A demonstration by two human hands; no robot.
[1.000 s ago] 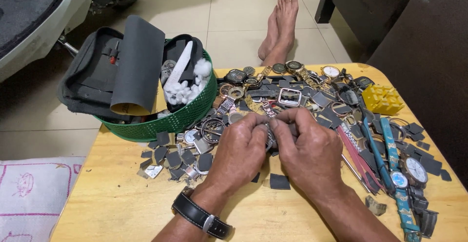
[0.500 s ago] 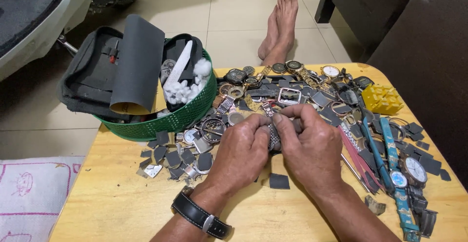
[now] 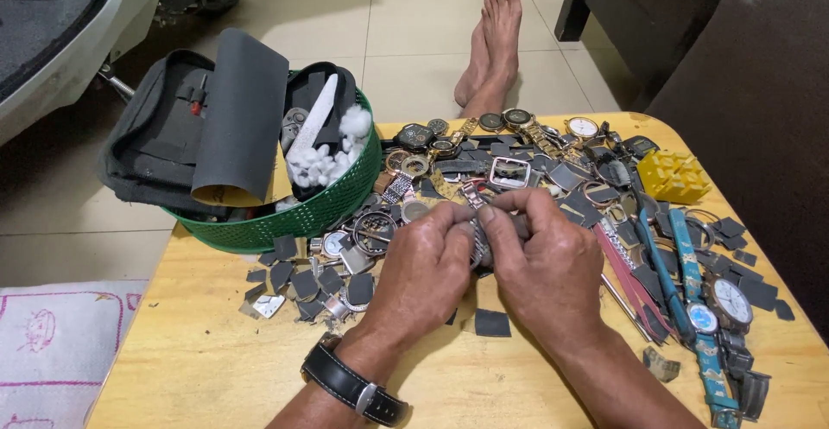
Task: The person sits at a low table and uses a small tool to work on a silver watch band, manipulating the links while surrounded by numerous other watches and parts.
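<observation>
Pinching a small metal watch part (image 3: 477, 241) between both hands above the wooden surface (image 3: 216, 368): left hand (image 3: 423, 273) and right hand (image 3: 548, 265) meet fingertip to fingertip, fingers clenched on it, part mostly hidden. Risk: it's tiny and the grip is fingertip-only, so a slip likely drops it into the watch-parts pile (image 3: 518, 174) right underneath, hard to find again. Green basket (image 3: 328, 209) hangs over the surface edge; an elbow nudge could tip it.
</observation>
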